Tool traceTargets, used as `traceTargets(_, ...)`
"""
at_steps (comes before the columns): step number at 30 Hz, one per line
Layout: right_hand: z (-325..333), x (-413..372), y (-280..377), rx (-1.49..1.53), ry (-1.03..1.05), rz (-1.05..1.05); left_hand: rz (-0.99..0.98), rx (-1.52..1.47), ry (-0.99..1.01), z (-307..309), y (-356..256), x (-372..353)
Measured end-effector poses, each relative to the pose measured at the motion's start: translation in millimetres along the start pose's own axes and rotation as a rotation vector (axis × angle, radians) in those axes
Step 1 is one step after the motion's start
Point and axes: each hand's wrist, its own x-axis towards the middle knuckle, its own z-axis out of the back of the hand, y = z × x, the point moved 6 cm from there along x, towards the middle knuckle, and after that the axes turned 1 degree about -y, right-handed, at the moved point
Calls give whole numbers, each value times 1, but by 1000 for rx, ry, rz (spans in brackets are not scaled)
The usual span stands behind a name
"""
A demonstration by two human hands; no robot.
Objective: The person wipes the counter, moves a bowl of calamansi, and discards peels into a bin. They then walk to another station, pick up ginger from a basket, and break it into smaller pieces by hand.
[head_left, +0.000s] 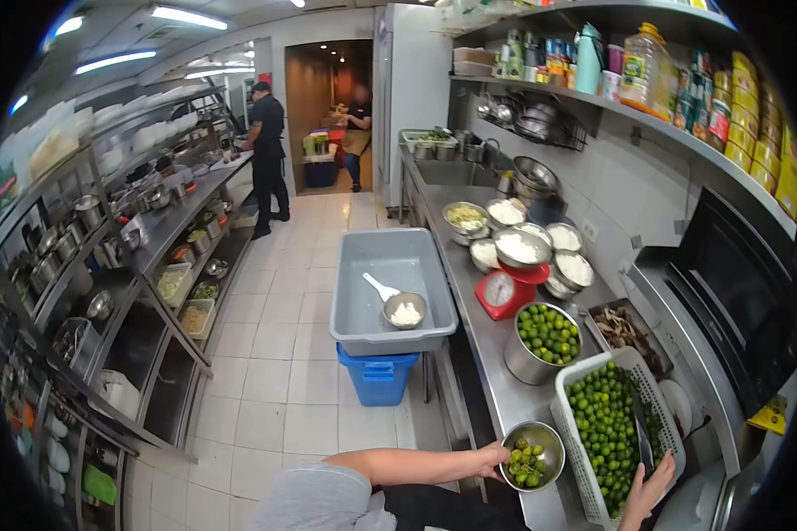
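My left hand grips the rim of a small metal bowl at the counter's front edge, with cut green citrus pieces inside. To its right stands a white perforated basket full of small green citrus fruits. A knife lies lengthwise over the fruit on the basket's right side. At the knife's near end is my right hand, its fingers stretched out and the thumb apart. Behind the small bowl, a metal pot holds more of the whole fruits.
Farther along the counter are a red scale and several bowls of white food. A grey tub with a bowl and white spoon sits over a blue bin. Shelving lines the left; one person stands there, another beyond the doorway.
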Motion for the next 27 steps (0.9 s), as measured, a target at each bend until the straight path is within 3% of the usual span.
traceTargets(1, 15, -12, 37, 123, 23, -75, 14, -61, -47, 2, -9, -24)
traceTargets(3, 9, -41, 78, 375, 46, 247, -9, -76, -65, 16, -30, -67)
traceTargets(5, -11, -73, 118, 573, 213, 150, -1, -167, 37, 66, -29, -62)
traceTargets(8, -40, -107, 178, 795, 449, 10, -196, -205, -121, 140, -60, -114)
traceTargets(11, -78, -141, 248, 981, 613, 110, -515, -75, -354, 186, -96, -177)
traceTargets(14, -92, -164, 336, 997, 812, 135, -593, -98, -384, 201, -118, -227)
traceTargets(17, -108, -174, 394, 1296, 799, -80, -703, -218, -409, 228, -128, -245)
traceTargets(19, -100, -177, 425, 1368, 776, -85, -647, -228, -359, 232, -132, -264)
traceTargets(25, -92, -188, 447, 1308, 812, -35, -642, -302, -245, 242, -131, -265)
traceTargets(27, -91, -191, 437, 1239, 828, -13, -544, -514, -99, 238, -124, -256)
